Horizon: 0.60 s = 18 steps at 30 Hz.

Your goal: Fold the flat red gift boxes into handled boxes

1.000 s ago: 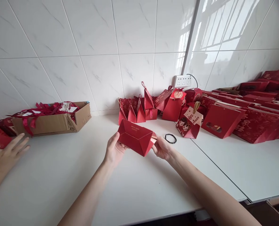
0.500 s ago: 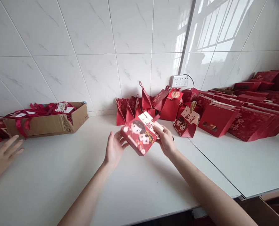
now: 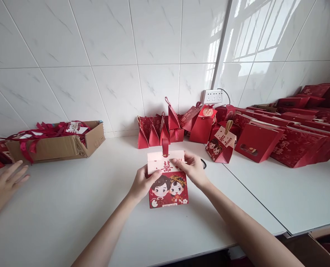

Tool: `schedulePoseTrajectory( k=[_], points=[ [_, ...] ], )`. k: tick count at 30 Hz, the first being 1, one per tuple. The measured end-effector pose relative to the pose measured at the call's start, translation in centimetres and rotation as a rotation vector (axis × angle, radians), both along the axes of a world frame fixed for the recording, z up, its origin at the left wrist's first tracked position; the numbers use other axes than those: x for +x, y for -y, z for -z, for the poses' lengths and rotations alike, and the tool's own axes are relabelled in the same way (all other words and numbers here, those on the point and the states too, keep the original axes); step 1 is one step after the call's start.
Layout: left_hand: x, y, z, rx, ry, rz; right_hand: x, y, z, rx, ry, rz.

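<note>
Upright at the middle of the white table is a red and cream gift box [image 3: 169,187] with two cartoon faces and a red ribbon loop [image 3: 165,147] on top. My left hand [image 3: 142,182] grips its left side, thumb on the front. My right hand [image 3: 193,170] grips the upper right side, thumb pressed on the cream flap. The fingers behind the box are hidden. A similar small gift box [image 3: 221,142] with a tan loop stands behind, to the right.
Another person's hand [image 3: 7,181] rests at the left edge. A cardboard box [image 3: 53,149] holds ribbons and tags. Red gift boxes [image 3: 203,126] line the wall, with rows of red bags [image 3: 298,144] at right. A power strip [image 3: 212,96] is by the wall.
The gift box has been turned from tilted to upright, facing me, and brought lower and closer. My left hand has moved from its lower left corner to its left side.
</note>
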<state>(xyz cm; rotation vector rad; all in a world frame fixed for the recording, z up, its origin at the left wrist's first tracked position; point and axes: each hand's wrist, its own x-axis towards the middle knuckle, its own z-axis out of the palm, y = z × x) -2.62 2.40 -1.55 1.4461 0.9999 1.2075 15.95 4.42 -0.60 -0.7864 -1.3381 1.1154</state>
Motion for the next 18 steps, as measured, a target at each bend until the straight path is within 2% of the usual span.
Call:
schedulePoseTrajectory(
  k=[8, 10, 15, 18],
  points=[
    [-0.1, 0.0, 0.3, 0.084, 0.038, -0.082, -0.1, 0.8, 0.0, -0.095, 0.035, -0.167],
    [-0.1, 0.0, 0.3, 0.131, 0.055, -0.069, -0.1, 0.4, 0.2, -0.123, -0.054, -0.166],
    [0.3, 0.1, 0.7, 0.309, -0.011, -0.034, 0.8, -1.1, -0.1, -0.145, -0.471, -0.025],
    [0.9, 0.5, 1.4, 0.386, -0.109, -0.015, 1.4, -1.3, -0.5, -0.141, -0.545, -0.059]
  ],
)
